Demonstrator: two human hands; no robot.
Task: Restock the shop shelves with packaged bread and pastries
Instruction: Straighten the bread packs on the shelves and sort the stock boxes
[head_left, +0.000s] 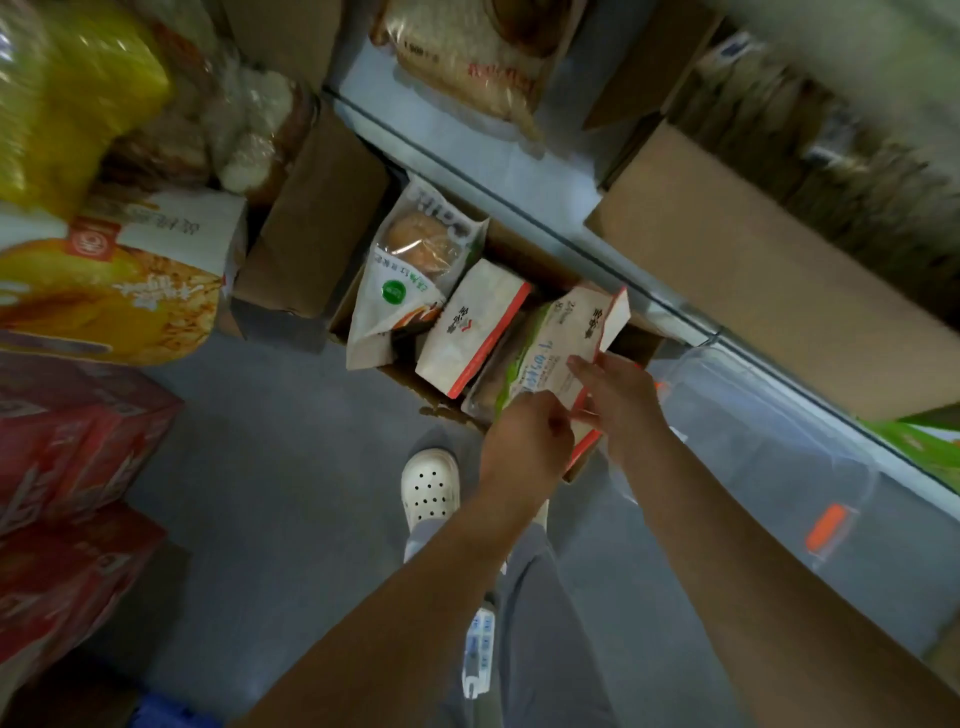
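Item 1: open cardboard carton (410, 382) on the grey floor (291, 467), brown corrugated walls, set against the base of the shelving.

Item 2: white paper-look bread packet (558, 345), flat and rectangular, orange-red edge strip, blue and black print, green patch on one side. Held tilted over the carton's right end. Left hand (524, 447) has its grip curled closed on the packet's near edge; right hand (618, 400) pinches the right edge, fingers partly spread, thumb on the face.

Item 3: second white packet with orange-red border (470, 325), same flat shape, standing slanted in the carton, just left of the held one.

Item 4: glossy film bag (408, 270) with clear window showing a round brown bun, green circular mark below; stands at the carton's left end.

Item 5: pale metal shelf (467, 150) above, smooth, carrying a plain brown box (753, 270) and a clear bag of pale bread (467, 62).

Item 6: translucent plastic bin (769, 457), orange latch, right of the carton.

Item 7: red printed cartons (67, 467), stacked at left.

Item 8: white perforated clog (430, 486) on the floor.
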